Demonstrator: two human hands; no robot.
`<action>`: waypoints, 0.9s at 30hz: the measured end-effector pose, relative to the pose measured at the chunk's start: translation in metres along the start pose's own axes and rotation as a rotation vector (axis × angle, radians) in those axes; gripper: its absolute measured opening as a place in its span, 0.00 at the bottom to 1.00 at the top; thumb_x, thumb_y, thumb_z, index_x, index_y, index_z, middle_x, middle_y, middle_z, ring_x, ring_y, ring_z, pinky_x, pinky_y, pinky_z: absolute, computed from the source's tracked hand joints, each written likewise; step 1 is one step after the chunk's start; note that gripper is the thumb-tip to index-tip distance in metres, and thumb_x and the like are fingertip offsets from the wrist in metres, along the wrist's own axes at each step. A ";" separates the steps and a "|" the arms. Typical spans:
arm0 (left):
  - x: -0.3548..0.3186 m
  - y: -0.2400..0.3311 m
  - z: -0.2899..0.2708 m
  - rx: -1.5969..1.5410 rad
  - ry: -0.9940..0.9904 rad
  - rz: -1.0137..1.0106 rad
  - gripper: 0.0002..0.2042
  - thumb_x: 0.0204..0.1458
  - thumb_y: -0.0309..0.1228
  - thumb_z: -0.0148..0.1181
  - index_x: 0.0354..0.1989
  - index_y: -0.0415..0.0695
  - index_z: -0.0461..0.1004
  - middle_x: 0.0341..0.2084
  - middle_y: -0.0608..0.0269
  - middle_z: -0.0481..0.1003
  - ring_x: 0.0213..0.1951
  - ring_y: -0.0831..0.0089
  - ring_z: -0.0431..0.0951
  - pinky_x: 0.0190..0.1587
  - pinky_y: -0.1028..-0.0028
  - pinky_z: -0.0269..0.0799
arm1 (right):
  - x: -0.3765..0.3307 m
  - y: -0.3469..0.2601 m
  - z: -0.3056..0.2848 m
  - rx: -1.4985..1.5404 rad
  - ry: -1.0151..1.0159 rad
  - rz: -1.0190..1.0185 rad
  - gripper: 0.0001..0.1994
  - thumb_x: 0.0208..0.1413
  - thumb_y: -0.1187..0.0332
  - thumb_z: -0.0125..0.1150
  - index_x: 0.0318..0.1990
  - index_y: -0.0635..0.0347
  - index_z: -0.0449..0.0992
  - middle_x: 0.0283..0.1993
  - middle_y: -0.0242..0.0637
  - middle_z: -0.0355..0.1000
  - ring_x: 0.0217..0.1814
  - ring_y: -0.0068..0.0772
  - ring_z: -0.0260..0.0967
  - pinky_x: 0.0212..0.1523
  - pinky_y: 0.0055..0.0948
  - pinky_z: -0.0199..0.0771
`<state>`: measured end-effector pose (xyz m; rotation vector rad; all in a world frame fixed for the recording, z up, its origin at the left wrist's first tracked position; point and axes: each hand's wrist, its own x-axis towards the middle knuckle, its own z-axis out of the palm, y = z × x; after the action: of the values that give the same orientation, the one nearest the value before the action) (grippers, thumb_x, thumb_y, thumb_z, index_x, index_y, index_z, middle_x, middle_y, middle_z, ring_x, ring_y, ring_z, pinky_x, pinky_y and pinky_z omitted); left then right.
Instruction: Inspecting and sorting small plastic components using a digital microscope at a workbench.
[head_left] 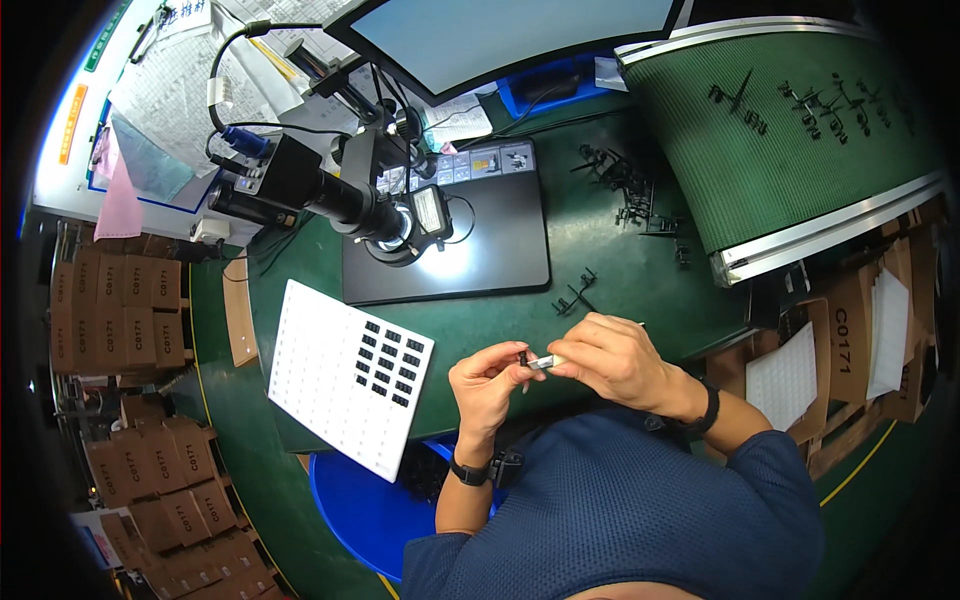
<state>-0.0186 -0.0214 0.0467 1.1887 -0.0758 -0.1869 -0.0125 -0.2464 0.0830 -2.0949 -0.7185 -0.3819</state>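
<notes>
My left hand (485,388) pinches a small black plastic part (523,358) between thumb and fingertips. Closed around a short, flat, silver blade-like tool (543,363), my right hand (618,355) brings its tip against or very close to that part; contact is too small to make out. Left of my hands lies a white tray (318,370) with rows of small pockets, several holding black parts (387,362) toward its right side. A branched black plastic sprue (574,293) lies on the green table (600,255) just beyond my hands.
A microscope camera (345,205) on a black base (500,240) stands behind the tray, below a monitor (510,40). More sprues (630,195) lie near a green conveyor belt (700,130) at right. A blue bin (345,505) sits below the table edge; cartons (135,320) are stacked left.
</notes>
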 end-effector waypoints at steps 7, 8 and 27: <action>0.002 -0.005 -0.007 0.139 -0.032 0.105 0.11 0.53 0.15 0.72 0.44 0.30 0.83 0.32 0.53 0.82 0.31 0.67 0.86 0.31 0.77 0.80 | 0.000 0.000 0.001 0.015 -0.032 0.003 0.11 0.57 0.65 0.72 0.42 0.60 0.82 0.35 0.34 0.76 0.34 0.35 0.75 0.33 0.34 0.75; 0.002 -0.005 -0.006 0.116 -0.030 0.093 0.11 0.53 0.15 0.72 0.44 0.30 0.83 0.32 0.53 0.82 0.31 0.67 0.86 0.30 0.77 0.80 | 0.000 0.000 0.001 0.017 -0.035 0.000 0.11 0.57 0.65 0.71 0.42 0.60 0.82 0.35 0.33 0.76 0.34 0.35 0.74 0.33 0.34 0.75; 0.005 0.003 -0.001 0.293 -0.047 0.231 0.09 0.52 0.12 0.69 0.42 0.28 0.83 0.31 0.48 0.83 0.28 0.68 0.84 0.25 0.76 0.78 | 0.000 0.002 0.000 0.014 -0.044 -0.038 0.11 0.57 0.63 0.72 0.42 0.59 0.83 0.32 0.31 0.73 0.31 0.31 0.72 0.29 0.32 0.72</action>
<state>-0.0135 -0.0206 0.0490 1.4565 -0.2878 0.0009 -0.0116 -0.2475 0.0819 -2.0843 -0.7863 -0.3515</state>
